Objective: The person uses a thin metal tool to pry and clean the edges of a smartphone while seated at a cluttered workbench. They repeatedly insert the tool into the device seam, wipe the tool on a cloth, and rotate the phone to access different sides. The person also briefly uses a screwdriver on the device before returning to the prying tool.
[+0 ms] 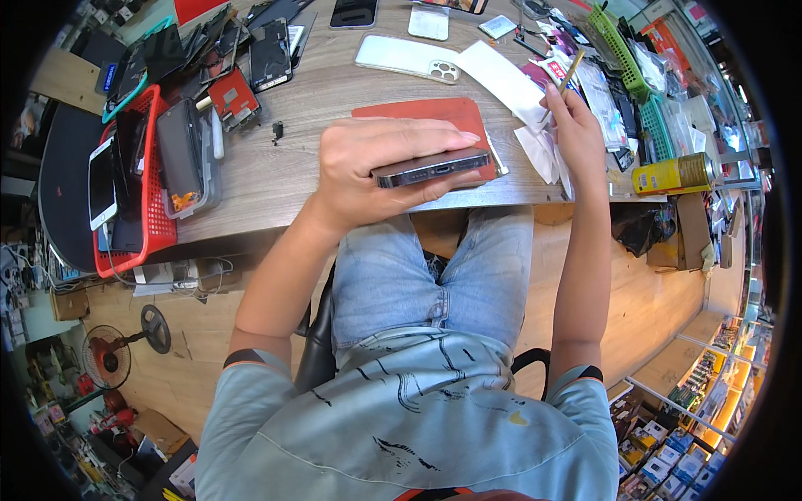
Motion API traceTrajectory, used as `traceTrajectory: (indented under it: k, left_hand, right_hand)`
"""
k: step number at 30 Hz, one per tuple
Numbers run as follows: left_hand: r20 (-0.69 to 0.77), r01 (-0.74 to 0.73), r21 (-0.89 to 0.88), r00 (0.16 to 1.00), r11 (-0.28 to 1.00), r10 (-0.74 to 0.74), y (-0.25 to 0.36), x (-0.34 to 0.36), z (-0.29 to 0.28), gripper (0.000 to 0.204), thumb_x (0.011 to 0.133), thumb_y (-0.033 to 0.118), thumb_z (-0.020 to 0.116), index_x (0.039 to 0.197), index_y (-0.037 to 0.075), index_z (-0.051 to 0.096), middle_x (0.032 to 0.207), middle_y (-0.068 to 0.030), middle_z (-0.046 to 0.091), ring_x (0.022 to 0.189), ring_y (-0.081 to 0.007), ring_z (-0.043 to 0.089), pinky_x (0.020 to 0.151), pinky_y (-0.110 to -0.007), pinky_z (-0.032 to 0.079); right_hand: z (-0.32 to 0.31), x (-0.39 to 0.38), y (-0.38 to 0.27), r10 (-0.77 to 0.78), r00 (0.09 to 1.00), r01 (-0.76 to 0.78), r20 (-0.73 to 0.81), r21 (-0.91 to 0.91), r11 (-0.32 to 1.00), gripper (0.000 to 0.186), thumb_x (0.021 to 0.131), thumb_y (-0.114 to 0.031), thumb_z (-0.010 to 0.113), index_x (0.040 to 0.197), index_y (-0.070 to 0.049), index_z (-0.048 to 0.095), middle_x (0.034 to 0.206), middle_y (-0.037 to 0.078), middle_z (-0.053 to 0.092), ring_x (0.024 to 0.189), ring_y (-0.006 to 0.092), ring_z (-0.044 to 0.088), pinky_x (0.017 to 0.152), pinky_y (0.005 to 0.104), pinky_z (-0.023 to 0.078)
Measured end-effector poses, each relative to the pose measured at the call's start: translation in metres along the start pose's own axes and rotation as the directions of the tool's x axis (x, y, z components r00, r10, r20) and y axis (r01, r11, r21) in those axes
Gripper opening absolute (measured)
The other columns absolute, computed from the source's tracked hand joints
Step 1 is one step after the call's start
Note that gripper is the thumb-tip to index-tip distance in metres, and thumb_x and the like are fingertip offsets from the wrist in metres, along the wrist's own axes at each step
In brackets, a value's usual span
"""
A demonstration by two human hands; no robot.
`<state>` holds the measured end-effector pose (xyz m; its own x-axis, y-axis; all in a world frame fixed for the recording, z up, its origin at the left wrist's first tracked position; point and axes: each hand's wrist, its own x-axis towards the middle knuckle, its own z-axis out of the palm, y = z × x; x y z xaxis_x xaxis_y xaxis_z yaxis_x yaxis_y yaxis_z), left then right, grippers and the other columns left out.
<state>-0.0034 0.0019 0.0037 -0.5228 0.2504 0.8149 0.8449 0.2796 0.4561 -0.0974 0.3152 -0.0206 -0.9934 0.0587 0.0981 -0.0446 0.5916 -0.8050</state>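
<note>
My left hand (347, 163) is wrapped round a dark smartphone (433, 169), held with its bottom edge and charging port turned toward me. The phone is over a red-brown pad (401, 108) at the table's near edge. Farther right, my right hand (576, 134) pinches a thin gold-brown stick-like tool (572, 71), which points up and away; its exact kind is unclear. White paper (541, 154) lies just beside and partly under that hand. Beyond the pad rests a white phone back (405, 58) with a camera cluster.
At left, a red basket (159, 184) holds phones, beside a clear plastic box (190, 159). Dismantled phones (270, 54) are piled behind them. A yellow can (675, 175) lies at the right edge, near green baskets (618, 50). Another phone (353, 12) lies at the back.
</note>
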Motion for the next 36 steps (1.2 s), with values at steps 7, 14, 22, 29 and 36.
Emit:
traceTrajectory:
  k: [7,14,22,29,36]
  left_hand:
    - [-0.022,0.029,-0.064,0.999,0.998,-0.031,0.004,0.002,0.003,0.032,0.076,0.012,0.092,0.106,0.004,0.083,0.101,-0.0112,0.082,0.091,-0.0268,0.081,0.081,-0.034,0.065]
    - [-0.031,0.011,-0.093,0.999,0.996,-0.014,0.003,0.000,0.003,0.033,0.076,0.012,0.092,0.107,0.004,0.082,0.101,-0.0124,0.082,0.091,-0.0283,0.081,0.082,-0.035,0.064]
    - [-0.005,-0.004,-0.124,1.000,0.992,0.003,-0.001,-0.003,-0.002,0.032,0.076,0.013,0.091,0.105,0.003,0.082,0.099,-0.0121,0.082,0.091,-0.0292,0.081,0.082,-0.036,0.064]
    - [-0.006,-0.011,-0.170,1.000,0.985,0.010,-0.004,-0.002,-0.004,0.035,0.077,0.019,0.092,0.104,0.000,0.081,0.098,-0.0157,0.082,0.087,-0.0305,0.081,0.078,-0.035,0.064]
    - [-0.033,-0.008,-0.160,0.999,0.987,0.003,-0.004,-0.004,-0.002,0.038,0.074,0.018,0.094,0.104,0.000,0.080,0.096,-0.0176,0.081,0.085,-0.0298,0.081,0.076,-0.035,0.064]
  right_hand:
    - [-0.013,-0.032,-0.030,-0.068,0.998,0.055,0.000,0.601,0.798,0.023,0.106,-0.022,0.070,0.108,0.001,0.067,0.083,0.006,0.066,0.073,0.0110,0.064,0.068,0.0268,0.055]
    - [-0.023,-0.056,-0.067,-0.281,0.960,0.178,0.010,0.752,0.635,0.021,0.095,0.001,0.077,0.108,0.001,0.060,0.094,0.012,0.069,0.076,0.0179,0.070,0.075,0.0395,0.067]
    - [0.002,-0.080,-0.102,-0.374,0.916,0.054,0.146,0.878,0.475,0.029,0.098,-0.007,0.076,0.120,0.007,0.063,0.098,0.013,0.071,0.088,0.0249,0.074,0.082,0.0439,0.066]
    - [0.019,-0.099,-0.125,-0.479,0.877,0.245,0.041,0.819,0.519,0.038,0.098,-0.007,0.076,0.130,0.008,0.063,0.101,0.014,0.072,0.094,0.0255,0.074,0.094,0.0460,0.062]
    - [0.040,-0.120,-0.137,-0.430,0.903,0.211,-0.009,0.880,0.425,0.025,0.090,0.007,0.079,0.111,0.003,0.066,0.101,0.015,0.073,0.094,0.0228,0.073,0.087,0.0364,0.060]
